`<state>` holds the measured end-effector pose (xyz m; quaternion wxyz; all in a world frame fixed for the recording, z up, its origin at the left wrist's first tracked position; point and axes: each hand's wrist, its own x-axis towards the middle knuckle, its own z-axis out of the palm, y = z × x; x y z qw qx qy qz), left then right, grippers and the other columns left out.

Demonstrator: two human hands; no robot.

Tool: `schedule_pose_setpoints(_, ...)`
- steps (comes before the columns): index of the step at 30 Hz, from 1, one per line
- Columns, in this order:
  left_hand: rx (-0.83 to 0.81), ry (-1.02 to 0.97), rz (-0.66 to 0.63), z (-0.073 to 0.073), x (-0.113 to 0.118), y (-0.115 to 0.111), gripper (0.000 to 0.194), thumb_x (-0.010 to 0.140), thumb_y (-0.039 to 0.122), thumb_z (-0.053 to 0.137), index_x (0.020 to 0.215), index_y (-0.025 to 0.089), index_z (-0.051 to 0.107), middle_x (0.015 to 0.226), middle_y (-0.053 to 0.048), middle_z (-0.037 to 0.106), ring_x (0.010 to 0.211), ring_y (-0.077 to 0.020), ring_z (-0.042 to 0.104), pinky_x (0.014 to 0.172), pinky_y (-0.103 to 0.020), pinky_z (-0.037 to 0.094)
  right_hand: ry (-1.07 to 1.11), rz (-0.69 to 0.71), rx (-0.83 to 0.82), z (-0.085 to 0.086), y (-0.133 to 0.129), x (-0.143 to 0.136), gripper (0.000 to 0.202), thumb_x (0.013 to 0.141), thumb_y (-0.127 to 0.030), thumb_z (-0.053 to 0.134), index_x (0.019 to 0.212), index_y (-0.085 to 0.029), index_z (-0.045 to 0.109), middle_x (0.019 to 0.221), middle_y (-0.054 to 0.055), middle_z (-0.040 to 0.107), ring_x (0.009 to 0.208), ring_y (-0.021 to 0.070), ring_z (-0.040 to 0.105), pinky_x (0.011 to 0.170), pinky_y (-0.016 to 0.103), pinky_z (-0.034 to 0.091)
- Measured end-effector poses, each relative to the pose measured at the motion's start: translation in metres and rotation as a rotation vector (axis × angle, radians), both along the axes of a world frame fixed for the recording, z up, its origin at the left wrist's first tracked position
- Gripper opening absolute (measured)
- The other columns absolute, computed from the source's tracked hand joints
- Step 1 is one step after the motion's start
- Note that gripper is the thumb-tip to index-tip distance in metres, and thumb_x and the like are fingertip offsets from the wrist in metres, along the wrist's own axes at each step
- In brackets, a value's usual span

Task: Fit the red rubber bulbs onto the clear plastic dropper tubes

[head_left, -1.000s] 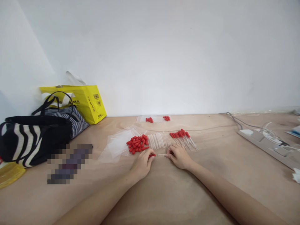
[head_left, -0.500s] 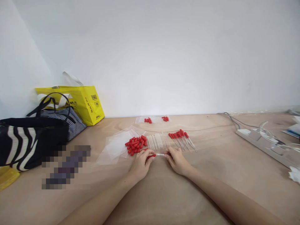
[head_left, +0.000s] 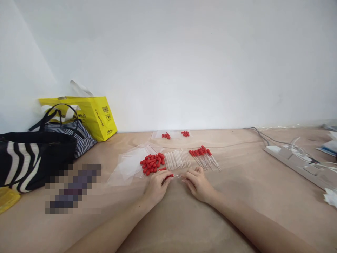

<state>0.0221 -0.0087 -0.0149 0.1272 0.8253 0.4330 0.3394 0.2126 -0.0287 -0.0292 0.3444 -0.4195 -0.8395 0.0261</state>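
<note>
My left hand (head_left: 156,187) is closed on a red rubber dropper bulb (head_left: 170,176), pinched between thumb and fingers. A thin clear dropper tube (head_left: 177,176) reaches from the bulb's end to my right hand (head_left: 198,185), whose fingertips are closed on its other end. How deep the tube sits in the bulb I cannot tell. Just beyond my left hand lies a pile of red bulbs (head_left: 152,163). Clear tubes (head_left: 177,160) lie side by side in the middle. Right of them are several droppers with red bulbs fitted (head_left: 203,154).
Flat clear plastic bags (head_left: 125,167) lie left of the pile. At the back, another clear bag (head_left: 175,134) bears small red bulbs. A yellow bag (head_left: 105,121) and a black striped bag (head_left: 63,154) stand left. On the right is a power strip (head_left: 295,163) with cables.
My right hand has shifted slightly left, closer to my left hand. Less of the tube shows between my hands. My left hand has barely moved.
</note>
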Motion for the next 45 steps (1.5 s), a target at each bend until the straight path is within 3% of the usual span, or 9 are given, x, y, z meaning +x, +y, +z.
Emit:
schedule_pose_setpoints(5,0.037,0.033,-0.012,0.002,0.0,-0.002,0.016,0.081,0.025,0.047,0.08,0.02,0.063,0.073,-0.001,0.066,0.07,-0.0145,0.058,0.068,-0.028,0.044,-0.024,0.011,0.089,-0.002,0.0,0.001,0.019,0.085,-0.015,0.037,0.087,-0.018,0.056,0.071,0.0,0.057,0.064,0.0105,0.044,0.068,0.028,0.021)
schedule_pose_setpoints(11,0.104,0.065,-0.093,0.001,0.002,-0.007,0.018,0.083,0.028,0.046,0.08,0.02,0.062,0.074,0.0,0.066,0.073,-0.0153,0.058,0.071,-0.031,0.04,-0.103,0.039,0.186,0.0,0.0,0.001,0.022,0.085,-0.018,0.038,0.08,-0.019,0.059,0.067,0.0,0.057,0.059,0.0095,0.043,0.066,0.03,0.019)
schedule_pose_setpoints(17,0.103,0.002,0.013,-0.001,-0.007,0.001,0.018,0.081,0.03,0.048,0.086,0.022,0.063,0.08,-0.002,0.068,0.079,-0.017,0.06,0.073,-0.032,0.04,-0.003,-0.109,0.068,0.004,0.001,0.011,0.02,0.086,-0.018,0.036,0.085,-0.018,0.055,0.072,0.002,0.059,0.063,0.0119,0.046,0.066,0.029,0.021)
schedule_pose_setpoints(28,0.035,0.046,0.002,0.007,0.003,-0.008,0.021,0.082,0.033,0.045,0.083,0.022,0.064,0.077,-0.002,0.067,0.075,-0.0168,0.058,0.076,-0.036,0.034,0.009,-0.046,0.015,0.006,-0.007,-0.003,0.013,0.084,-0.015,0.038,0.084,-0.018,0.05,0.079,0.0,0.062,0.065,0.0105,0.05,0.069,0.028,0.023)
schedule_pose_setpoints(45,0.054,0.04,-0.028,0.003,0.002,-0.007,0.019,0.082,0.029,0.044,0.081,0.021,0.061,0.076,-0.001,0.066,0.075,-0.016,0.057,0.077,-0.035,0.032,0.0,-0.024,0.0,0.006,-0.006,0.0,0.019,0.086,-0.018,0.037,0.083,-0.019,0.056,0.071,-0.001,0.06,0.062,0.0097,0.047,0.067,0.028,0.022)
